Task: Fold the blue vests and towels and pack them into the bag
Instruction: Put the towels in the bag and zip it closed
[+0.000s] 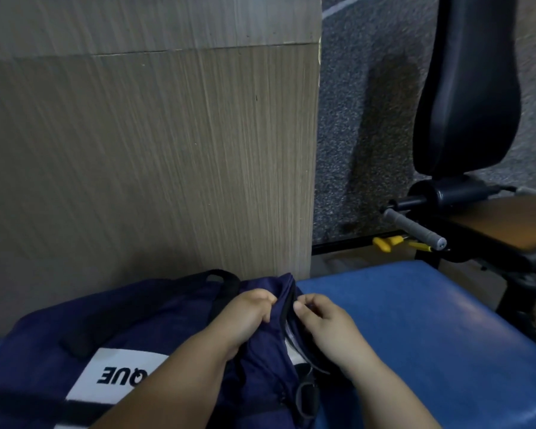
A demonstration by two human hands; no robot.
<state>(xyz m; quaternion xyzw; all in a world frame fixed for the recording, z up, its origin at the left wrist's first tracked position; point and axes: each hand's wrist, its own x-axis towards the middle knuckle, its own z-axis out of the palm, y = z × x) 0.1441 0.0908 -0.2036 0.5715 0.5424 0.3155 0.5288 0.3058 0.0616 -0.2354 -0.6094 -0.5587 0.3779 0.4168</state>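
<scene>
**Desk:** Where is the bag, and where are the hands?

**Photographer:** A navy bag (143,329) lies on a blue padded bench (415,320), backed against a wood-grain panel (152,150). Both hands meet at its right-hand end. The left hand (248,314), fingers curled, grips a bunch of fabric on one side of the zip (291,305). The right hand (325,326), just beside it, pinches the edge on the other side between thumb and forefinger. The bulk of the bag stretches away to the left, partly under the left forearm. A pale sliver shows in the gap between the hands; what it is cannot be told.

**Desk:** Any lettering?

**Photographer:** A white label (118,376) on the bag's side carries bold black capitals, upside down to the camera. "QUE" is legible; the forearm covers the rest.

**Desk:** Surroundings?

**Photographer:** A black carry strap (226,283) arches just beyond the left hand. Off to the right, on speckled grey carpet (359,119), stands a black-padded exercise machine (464,88), its grey grip (415,229) pointing toward the bench.
</scene>
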